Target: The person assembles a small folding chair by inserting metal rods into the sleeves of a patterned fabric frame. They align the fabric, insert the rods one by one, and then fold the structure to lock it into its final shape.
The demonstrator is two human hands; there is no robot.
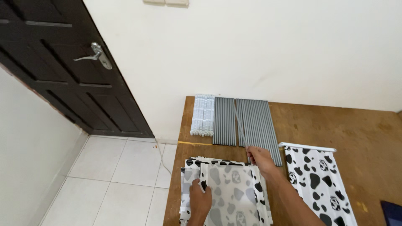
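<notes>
The right hand pinches the near end of one grey rod, which lies slanted across the rows of grey rods at the bench's far left corner. The left hand presses flat, fingers closed, on the folded cow-print fabric at the near left edge. White plastic connectors sit by the far left edge beside the rods. A second cow-print panel lies right of the arm.
</notes>
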